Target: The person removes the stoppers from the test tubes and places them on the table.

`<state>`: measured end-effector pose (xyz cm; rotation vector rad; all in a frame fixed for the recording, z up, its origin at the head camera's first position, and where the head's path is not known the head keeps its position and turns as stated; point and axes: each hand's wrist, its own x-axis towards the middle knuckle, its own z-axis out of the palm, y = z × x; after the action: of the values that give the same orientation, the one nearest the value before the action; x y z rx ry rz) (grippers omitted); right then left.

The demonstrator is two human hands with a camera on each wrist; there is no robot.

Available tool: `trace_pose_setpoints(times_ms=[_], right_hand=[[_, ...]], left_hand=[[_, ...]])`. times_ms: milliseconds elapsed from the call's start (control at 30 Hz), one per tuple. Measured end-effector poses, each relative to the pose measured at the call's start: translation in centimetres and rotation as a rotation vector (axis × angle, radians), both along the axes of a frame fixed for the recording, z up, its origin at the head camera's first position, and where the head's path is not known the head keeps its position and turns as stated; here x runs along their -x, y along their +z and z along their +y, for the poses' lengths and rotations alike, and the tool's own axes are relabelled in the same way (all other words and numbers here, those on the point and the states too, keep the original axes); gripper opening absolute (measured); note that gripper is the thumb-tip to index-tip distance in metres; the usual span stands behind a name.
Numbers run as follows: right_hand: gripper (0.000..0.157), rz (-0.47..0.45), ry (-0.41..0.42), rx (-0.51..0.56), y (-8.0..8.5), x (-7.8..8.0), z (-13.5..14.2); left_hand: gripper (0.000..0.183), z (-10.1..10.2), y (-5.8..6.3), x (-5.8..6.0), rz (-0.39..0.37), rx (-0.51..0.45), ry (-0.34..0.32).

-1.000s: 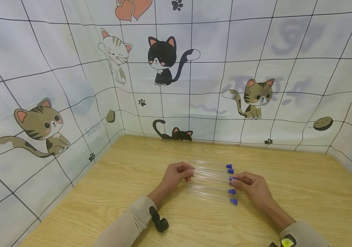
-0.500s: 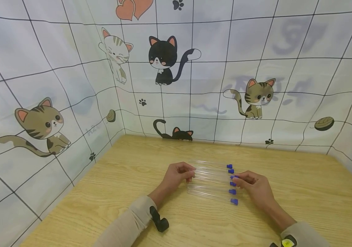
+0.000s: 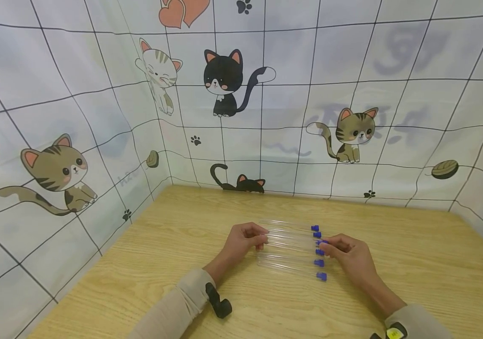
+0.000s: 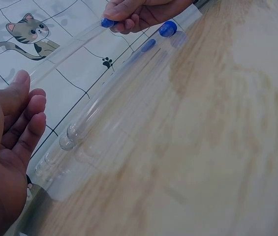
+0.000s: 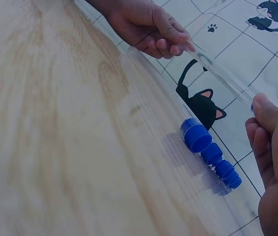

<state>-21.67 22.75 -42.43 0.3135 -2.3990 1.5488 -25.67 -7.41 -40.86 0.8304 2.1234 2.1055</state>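
Note:
Both hands hold one clear test tube [image 4: 70,55] with a blue cap, level and raised above the tabletop. At its rounded end, my left hand [image 3: 241,240] pinches the glass-clear wall between thumb and fingers. The blue cap [image 4: 108,22] sits between the thumb and fingers of my right hand [image 3: 349,256], which hides most of it in the head view. Beneath, several more capped test tubes [image 5: 153,83] lie side by side on the table, their blue caps [image 5: 197,135] all toward the right and rounded ends toward the left.
The wooden table [image 3: 173,212] has a light grain. A cloth backdrop [image 3: 284,108] with cat prints and a black grid rises behind it and along the left. A black strap [image 3: 216,301] circles the left sleeve.
My right hand, with the cap, has moved very slightly up and right, uncovering more of the cap lying just below it. The left hand keeps its hold; the lying tubes stay put.

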Motion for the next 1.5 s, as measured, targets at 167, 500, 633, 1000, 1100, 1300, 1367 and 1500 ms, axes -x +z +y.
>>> trace_pose_setpoints(times_ms=[167,500,633,1000,1100,1300,1367,1500], right_hand=[[0.025,0.010,0.000,0.001,-0.04,0.05,0.02],[0.022,0.022,0.042,0.006,-0.19,0.12,0.28],[0.022,0.030,0.065,0.020,-0.24,0.14,0.30],[0.023,0.010,0.098,0.035,-0.15,0.09,0.24],[0.024,0.003,0.112,0.040,-0.15,0.13,0.33],[0.024,-0.016,0.113,0.045,-0.29,0.33,0.44],[0.024,-0.023,0.113,0.045,-0.33,0.37,0.46],[0.025,-0.034,0.117,0.051,-0.32,0.38,0.48]], left_hand=[[0.013,-0.05,0.09,-0.01,-0.003,0.008,0.007],[0.021,-0.07,-0.10,0.07,0.003,-0.013,-0.003],[0.019,-0.05,-0.17,0.07,0.004,-0.020,0.004],[0.019,-0.10,-0.32,0.20,0.003,-0.027,0.002],[0.018,-0.12,-0.31,0.18,0.004,-0.026,0.003],[0.019,-0.17,-0.29,0.16,0.004,-0.021,-0.002],[0.017,-0.15,-0.27,0.16,0.005,-0.022,-0.001],[0.014,-0.13,-0.24,0.14,0.009,-0.023,-0.001]])
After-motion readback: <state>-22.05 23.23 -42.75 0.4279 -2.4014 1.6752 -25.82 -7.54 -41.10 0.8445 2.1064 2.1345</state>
